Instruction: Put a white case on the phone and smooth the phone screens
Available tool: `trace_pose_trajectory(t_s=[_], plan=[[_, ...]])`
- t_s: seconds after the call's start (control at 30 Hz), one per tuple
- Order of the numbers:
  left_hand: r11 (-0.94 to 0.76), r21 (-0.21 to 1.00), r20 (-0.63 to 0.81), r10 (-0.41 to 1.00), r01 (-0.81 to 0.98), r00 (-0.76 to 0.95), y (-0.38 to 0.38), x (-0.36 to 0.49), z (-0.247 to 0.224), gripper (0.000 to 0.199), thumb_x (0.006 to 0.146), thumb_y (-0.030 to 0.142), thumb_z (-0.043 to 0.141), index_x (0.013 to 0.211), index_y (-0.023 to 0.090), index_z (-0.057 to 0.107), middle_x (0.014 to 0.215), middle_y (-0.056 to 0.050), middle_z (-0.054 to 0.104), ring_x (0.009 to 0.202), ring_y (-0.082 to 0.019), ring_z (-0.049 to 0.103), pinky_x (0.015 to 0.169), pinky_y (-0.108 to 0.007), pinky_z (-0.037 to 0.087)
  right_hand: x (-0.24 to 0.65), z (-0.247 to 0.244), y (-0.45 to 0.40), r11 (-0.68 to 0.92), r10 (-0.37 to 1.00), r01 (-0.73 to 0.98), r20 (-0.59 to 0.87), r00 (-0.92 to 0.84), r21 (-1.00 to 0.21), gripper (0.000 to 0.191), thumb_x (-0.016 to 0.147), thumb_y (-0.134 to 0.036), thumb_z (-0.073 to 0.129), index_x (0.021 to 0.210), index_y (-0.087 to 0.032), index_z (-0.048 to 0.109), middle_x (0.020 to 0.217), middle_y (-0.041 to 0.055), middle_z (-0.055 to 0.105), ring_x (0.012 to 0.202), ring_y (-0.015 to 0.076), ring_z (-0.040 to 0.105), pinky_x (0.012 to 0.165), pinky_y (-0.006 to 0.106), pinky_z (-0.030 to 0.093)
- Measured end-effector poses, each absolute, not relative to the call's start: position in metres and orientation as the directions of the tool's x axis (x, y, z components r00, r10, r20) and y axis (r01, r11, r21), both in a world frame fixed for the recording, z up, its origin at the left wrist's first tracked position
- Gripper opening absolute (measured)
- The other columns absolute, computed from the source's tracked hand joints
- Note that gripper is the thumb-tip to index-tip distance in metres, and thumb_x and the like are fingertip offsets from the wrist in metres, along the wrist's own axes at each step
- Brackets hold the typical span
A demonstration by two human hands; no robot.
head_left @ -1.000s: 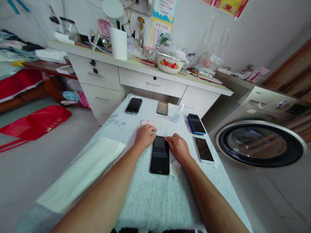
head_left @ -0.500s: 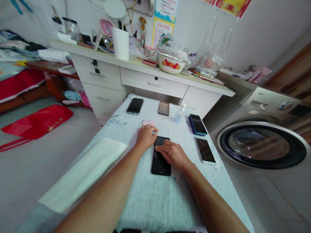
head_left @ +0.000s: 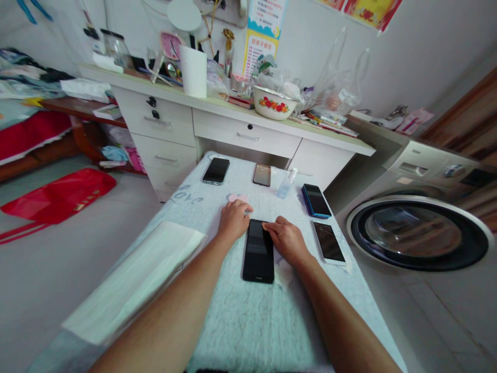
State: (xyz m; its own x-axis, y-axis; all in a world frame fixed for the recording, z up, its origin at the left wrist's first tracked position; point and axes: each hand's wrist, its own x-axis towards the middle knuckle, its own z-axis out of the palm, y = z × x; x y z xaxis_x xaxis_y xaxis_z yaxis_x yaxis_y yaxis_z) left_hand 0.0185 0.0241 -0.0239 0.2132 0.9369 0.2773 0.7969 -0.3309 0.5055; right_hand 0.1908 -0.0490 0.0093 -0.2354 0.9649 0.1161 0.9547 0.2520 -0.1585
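A black phone (head_left: 258,256) lies face up on the cloth-covered table (head_left: 248,321). My left hand (head_left: 234,218) rests at its upper left corner, fingers curled; what they hold, if anything, is hidden. At the upper right of the screen is my right hand (head_left: 286,237), its fingers pinched together with the tips on the glass; anything between them is too small to make out. Beyond the hands stands a clear spray bottle (head_left: 286,184). Around it lie a dark phone (head_left: 216,171), a brown-edged phone or case (head_left: 262,174), a blue-edged phone (head_left: 316,200) and a white-edged phone (head_left: 329,242).
A folded whitish cloth or paper (head_left: 135,280) lies along the table's left side. Behind the table is a white desk (head_left: 155,124) with a floral bowl (head_left: 275,103) and a paper roll (head_left: 193,71). A washing machine (head_left: 411,155) stands at the right.
My right hand has moved right across the screen, from near the phone's left edge to its upper right, uncovering more of the glass. My left hand has stayed nearly in place.
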Motion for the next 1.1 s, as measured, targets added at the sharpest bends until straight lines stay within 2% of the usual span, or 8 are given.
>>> trace_pose_trajectory(t_s=[0.57, 0.9, 1.1], plan=[[-0.281, 0.519, 0.291, 0.946, 0.807, 0.143, 0.021, 0.019, -0.022, 0.028, 0.075, 0.009, 0.051, 0.092, 0.025, 0.067, 0.103, -0.005, 0.06, 0.097, -0.024, 0.054, 0.087, -0.038, 0.043, 0.19, 0.007, -0.038, 0.213, 0.972, 0.957, 0.14, -0.188, -0.195, 0.032, 0.096, -0.032, 0.038, 0.105, -0.025, 0.068, 0.084, 0.0035, 0.059, 0.08, 0.013, 0.056, 0.072, 0.021, 0.036], [-0.28, 0.529, 0.286, 0.948, 0.801, 0.142, 0.023, 0.019, -0.023, 0.033, 0.076, 0.006, 0.047, 0.092, 0.026, 0.067, 0.102, -0.005, 0.061, 0.097, -0.022, 0.054, 0.086, -0.037, 0.042, 0.165, 0.014, -0.025, 0.256, 0.966, 0.961, 0.069, -0.25, -0.108, 0.033, 0.096, -0.033, 0.036, 0.103, -0.026, 0.068, 0.089, 0.0043, 0.058, 0.08, 0.013, 0.057, 0.071, 0.022, 0.037], [-0.275, 0.582, 0.315, 0.944, 0.765, 0.099, 0.026, 0.018, -0.024, 0.033, 0.075, 0.005, 0.044, 0.089, 0.024, 0.067, 0.102, -0.003, 0.062, 0.097, -0.02, 0.054, 0.088, -0.035, 0.042, 0.154, 0.012, -0.02, 0.289, 0.956, 0.953, 0.078, -0.282, -0.097, 0.032, 0.096, -0.033, 0.037, 0.102, -0.027, 0.068, 0.087, 0.0035, 0.057, 0.079, 0.0133, 0.056, 0.069, 0.023, 0.036]])
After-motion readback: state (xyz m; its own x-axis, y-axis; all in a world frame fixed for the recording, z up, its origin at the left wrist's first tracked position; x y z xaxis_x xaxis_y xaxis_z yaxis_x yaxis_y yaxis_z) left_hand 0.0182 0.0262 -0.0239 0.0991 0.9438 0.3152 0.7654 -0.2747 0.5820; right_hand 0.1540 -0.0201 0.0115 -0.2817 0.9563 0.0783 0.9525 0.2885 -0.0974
